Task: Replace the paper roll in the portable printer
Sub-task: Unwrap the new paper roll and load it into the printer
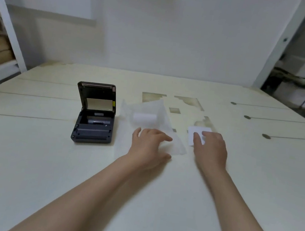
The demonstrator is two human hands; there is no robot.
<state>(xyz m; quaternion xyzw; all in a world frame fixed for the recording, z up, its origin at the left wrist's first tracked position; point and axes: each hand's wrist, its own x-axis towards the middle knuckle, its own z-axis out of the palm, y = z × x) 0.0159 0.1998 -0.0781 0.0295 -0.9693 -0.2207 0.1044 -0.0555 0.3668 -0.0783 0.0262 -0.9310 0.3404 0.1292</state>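
The paper roll (144,116) lies in a clear bag (147,122) beside the open printer (94,114). The left hand (148,149) spreads empty fingers on the bag; the right hand (210,151) presses a white card (199,134). The slippery bag might slide, and the roll could roll away.

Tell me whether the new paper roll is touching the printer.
Apart. The head view shows the white paper roll lying in its clear wrapper, with a strip of bare table between it and the open printer.

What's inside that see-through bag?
A white paper roll lies on its side inside the clear bag. The left hand covers the bag's near part, so anything there is hidden.
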